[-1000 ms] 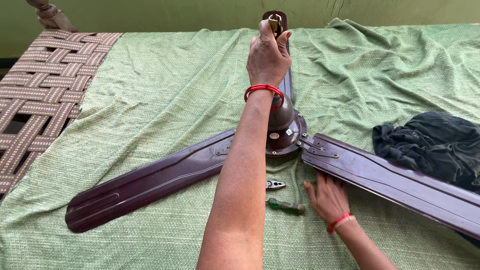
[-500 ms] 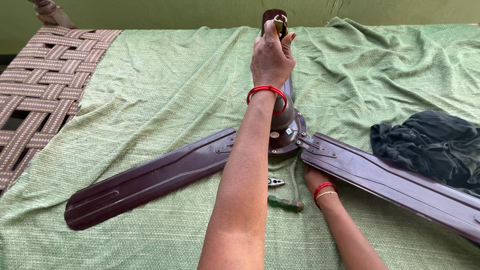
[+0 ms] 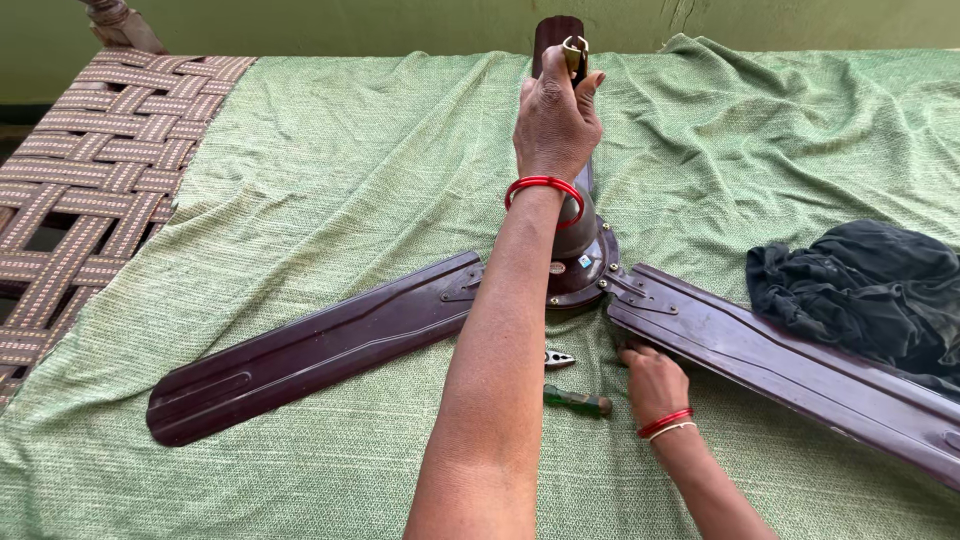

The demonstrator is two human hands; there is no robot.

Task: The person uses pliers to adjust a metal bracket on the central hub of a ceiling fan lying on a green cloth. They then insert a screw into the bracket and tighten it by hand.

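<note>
A dark maroon ceiling fan lies on a green cloth (image 3: 350,150), its hub (image 3: 588,268) in the middle. One blade (image 3: 320,345) runs left, another blade (image 3: 790,360) runs right, and a third blade's tip (image 3: 552,32) shows behind the rod. My left hand (image 3: 555,120) is shut around the upright down rod, just below its metal hook (image 3: 576,52). My right hand (image 3: 655,382) reaches under the inner end of the right blade, fingertips hidden beneath it. A green-handled tool (image 3: 578,401) and a small metal tool (image 3: 558,358) lie just left of that hand.
A crumpled dark cloth (image 3: 860,290) lies at the right, partly on the right blade. The green cloth covers a woven brown-and-cream cot (image 3: 90,150), bare at the left. A green wall runs along the back.
My right hand has slid from the cloth near the green-handled tool up and under the right blade's inner end. My left hand has stayed gripped on the rod.
</note>
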